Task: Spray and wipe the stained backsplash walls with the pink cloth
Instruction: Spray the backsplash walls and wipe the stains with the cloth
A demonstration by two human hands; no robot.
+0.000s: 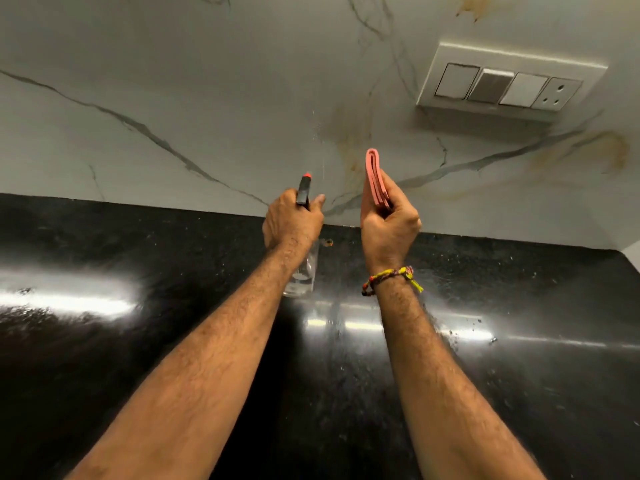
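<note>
The black polished desk [138, 341] fills the lower half of the frame, with bright light reflections at left and centre right. Above it, the white marbled backsplash wall [173, 98] spans the upper half, crossed by grey veins.

Left of centre, the left hand [291, 221] is raised over the desk. Its grip is curled round the neck of a clear spray bottle [302, 271], whose transparent body shows below the wrist. The black spray head with its red nozzle tip [307, 175] points up toward the wall. Fine droplets are visible on the wall just above and to the right of the nozzle.

At centre, a yellowish-brown stain [348, 147] runs down the wall between the two hands.

Right of centre, the right hand [388, 226] is held up near the wall. Its grip pinches the folded pink cloth [374, 178] between thumb and curled fingers; the cloth stands upright, edge-on to the viewer. Whether the cloth touches the wall cannot be told. A multicoloured thread bracelet [389, 277] circles the right wrist.

At upper right, a white switch panel [505, 84] is mounted on the wall. Further brown stains lie below it at right [609, 150] and at the top edge [474, 5].
</note>
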